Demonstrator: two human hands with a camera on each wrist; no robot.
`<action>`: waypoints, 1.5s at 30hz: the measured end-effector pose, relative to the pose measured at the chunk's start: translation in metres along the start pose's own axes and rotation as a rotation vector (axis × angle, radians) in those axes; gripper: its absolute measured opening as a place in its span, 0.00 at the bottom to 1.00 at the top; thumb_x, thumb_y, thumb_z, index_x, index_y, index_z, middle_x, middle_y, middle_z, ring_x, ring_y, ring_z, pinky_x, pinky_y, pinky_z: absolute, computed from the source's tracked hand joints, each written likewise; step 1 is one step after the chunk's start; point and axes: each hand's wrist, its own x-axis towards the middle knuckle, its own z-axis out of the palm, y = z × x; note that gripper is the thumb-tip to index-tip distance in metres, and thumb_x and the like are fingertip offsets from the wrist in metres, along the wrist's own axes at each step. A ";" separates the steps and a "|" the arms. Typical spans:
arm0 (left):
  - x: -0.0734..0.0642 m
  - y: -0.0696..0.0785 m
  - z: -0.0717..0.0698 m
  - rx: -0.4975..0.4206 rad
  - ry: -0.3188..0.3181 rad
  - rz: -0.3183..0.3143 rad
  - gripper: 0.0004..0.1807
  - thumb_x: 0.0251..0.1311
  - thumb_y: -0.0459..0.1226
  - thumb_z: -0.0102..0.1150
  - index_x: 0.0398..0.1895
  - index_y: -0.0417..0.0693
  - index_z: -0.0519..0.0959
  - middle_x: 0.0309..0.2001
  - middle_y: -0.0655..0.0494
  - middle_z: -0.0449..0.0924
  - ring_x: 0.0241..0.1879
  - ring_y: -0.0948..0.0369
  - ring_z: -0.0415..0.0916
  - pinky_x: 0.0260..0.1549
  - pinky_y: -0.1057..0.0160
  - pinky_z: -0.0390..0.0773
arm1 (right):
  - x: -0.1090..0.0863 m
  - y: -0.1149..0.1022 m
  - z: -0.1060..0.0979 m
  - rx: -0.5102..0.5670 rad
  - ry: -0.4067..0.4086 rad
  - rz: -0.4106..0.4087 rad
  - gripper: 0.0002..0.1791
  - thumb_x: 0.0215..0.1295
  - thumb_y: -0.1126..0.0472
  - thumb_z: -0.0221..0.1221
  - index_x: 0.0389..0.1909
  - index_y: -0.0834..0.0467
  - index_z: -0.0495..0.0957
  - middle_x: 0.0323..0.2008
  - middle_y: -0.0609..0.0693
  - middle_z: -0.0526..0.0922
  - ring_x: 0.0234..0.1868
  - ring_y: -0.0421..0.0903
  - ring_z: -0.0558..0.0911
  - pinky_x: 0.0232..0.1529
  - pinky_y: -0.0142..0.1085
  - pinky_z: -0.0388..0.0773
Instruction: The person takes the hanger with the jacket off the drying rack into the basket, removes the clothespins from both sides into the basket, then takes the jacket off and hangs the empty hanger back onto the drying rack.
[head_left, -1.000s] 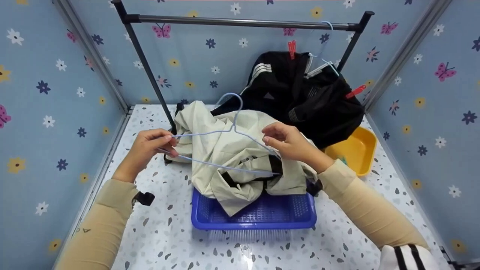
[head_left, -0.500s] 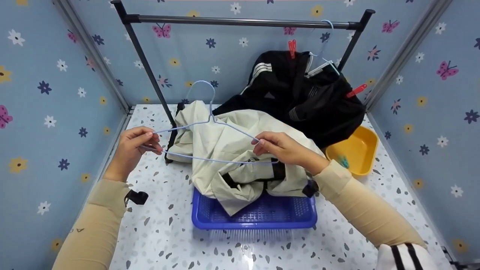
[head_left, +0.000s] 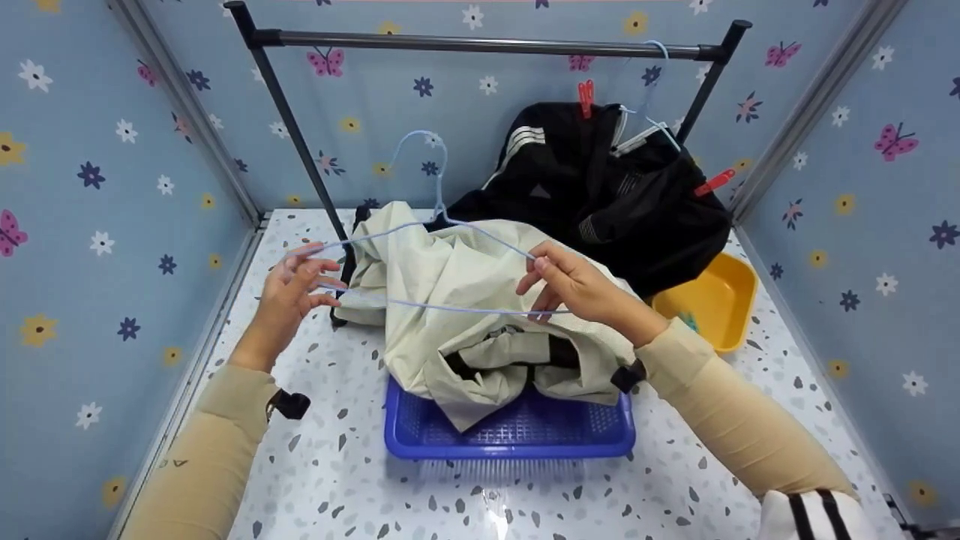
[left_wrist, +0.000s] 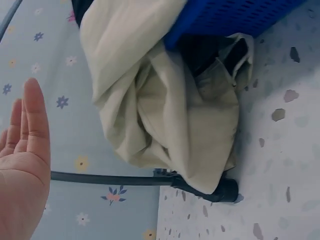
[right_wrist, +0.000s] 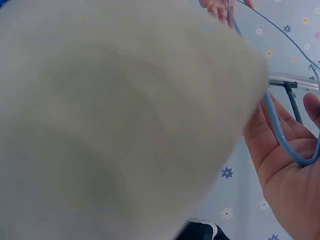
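Note:
A light blue wire hanger (head_left: 440,196) is held level above a pale cream garment with black trim (head_left: 450,274), its hook toward the rack. My right hand (head_left: 581,289) pinches the right shoulder wire between thumb and forefinger. In the right wrist view, the hanger's bent corner (right_wrist: 287,142) lies across the palm. At the opposite end, my left hand (head_left: 289,296) has its fingers spread and slightly blurred around the hanger's left corner. Straight fingers show on that hand (left_wrist: 25,150) in the left wrist view. The garment lies bunched over a blue basket (head_left: 510,451).
A dark clothes rack (head_left: 480,45) stands behind. From its right end hangs a black jacket (head_left: 555,172) on another blue hanger, with red clothespins (head_left: 715,182) on it. A yellow basin (head_left: 739,300) with something teal inside sits at the right. Patterned walls enclose both sides.
The hanger has moved left and then up, away from me. My right hand has come onto its right shoulder wire. My left hand's fingers have loosened from their pinch.

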 end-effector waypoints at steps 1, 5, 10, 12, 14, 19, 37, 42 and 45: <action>-0.001 -0.003 0.003 0.042 -0.011 -0.013 0.23 0.84 0.39 0.50 0.76 0.42 0.70 0.53 0.59 0.85 0.46 0.62 0.88 0.43 0.65 0.90 | 0.000 0.000 -0.002 0.009 0.019 0.000 0.17 0.94 0.60 0.38 0.55 0.73 0.64 0.50 0.75 0.89 0.31 0.38 0.94 0.35 0.35 0.93; -0.007 -0.015 0.020 0.285 -0.123 -0.030 0.21 0.83 0.35 0.56 0.69 0.27 0.77 0.51 0.54 0.89 0.44 0.65 0.88 0.44 0.67 0.90 | 0.002 -0.001 -0.009 0.031 0.110 0.003 0.16 0.94 0.60 0.38 0.54 0.72 0.65 0.43 0.64 0.92 0.30 0.40 0.94 0.33 0.35 0.92; -0.014 -0.026 0.047 0.498 -0.241 0.038 0.15 0.75 0.35 0.69 0.55 0.30 0.87 0.50 0.37 0.92 0.41 0.70 0.86 0.46 0.70 0.87 | 0.009 -0.007 -0.015 0.075 0.228 -0.003 0.14 0.94 0.60 0.39 0.52 0.67 0.67 0.35 0.55 0.92 0.27 0.42 0.93 0.30 0.35 0.91; -0.016 -0.029 0.057 0.524 -0.262 0.082 0.13 0.72 0.34 0.73 0.52 0.33 0.89 0.48 0.37 0.92 0.41 0.72 0.84 0.46 0.71 0.85 | 0.014 -0.009 -0.017 0.089 0.269 -0.014 0.13 0.94 0.59 0.40 0.51 0.63 0.69 0.33 0.52 0.92 0.26 0.42 0.93 0.29 0.36 0.91; -0.020 -0.031 0.065 0.541 -0.283 0.136 0.12 0.68 0.33 0.76 0.51 0.35 0.90 0.47 0.38 0.92 0.42 0.68 0.84 0.48 0.69 0.85 | 0.019 -0.012 -0.020 0.095 0.303 -0.026 0.14 0.94 0.58 0.40 0.50 0.61 0.70 0.31 0.52 0.91 0.25 0.43 0.93 0.28 0.36 0.91; -0.028 -0.034 0.076 0.664 -0.367 0.267 0.19 0.63 0.41 0.83 0.53 0.44 0.90 0.50 0.48 0.93 0.48 0.53 0.85 0.55 0.60 0.85 | 0.034 -0.021 -0.026 0.080 0.367 -0.040 0.13 0.94 0.57 0.41 0.47 0.54 0.71 0.30 0.53 0.90 0.24 0.44 0.92 0.25 0.36 0.90; -0.036 -0.054 0.091 0.990 -0.573 0.392 0.22 0.62 0.38 0.81 0.59 0.46 0.91 0.60 0.47 0.91 0.61 0.45 0.88 0.65 0.42 0.87 | 0.096 -0.045 -0.026 -0.040 0.464 -0.010 0.11 0.94 0.55 0.45 0.48 0.54 0.72 0.29 0.59 0.88 0.23 0.51 0.91 0.23 0.38 0.89; -0.035 -0.060 0.090 0.983 -0.557 0.454 0.15 0.64 0.36 0.79 0.53 0.47 0.94 0.54 0.48 0.94 0.55 0.46 0.90 0.61 0.44 0.88 | 0.109 -0.048 -0.022 -0.096 0.472 0.005 0.12 0.94 0.54 0.45 0.49 0.55 0.73 0.28 0.55 0.87 0.21 0.45 0.90 0.23 0.37 0.89; -0.035 -0.066 0.089 0.958 -0.548 0.486 0.11 0.66 0.35 0.77 0.50 0.47 0.94 0.49 0.50 0.96 0.50 0.48 0.92 0.56 0.46 0.90 | 0.115 -0.049 -0.018 -0.122 0.465 0.014 0.13 0.94 0.53 0.45 0.48 0.55 0.73 0.28 0.55 0.87 0.21 0.45 0.89 0.23 0.37 0.89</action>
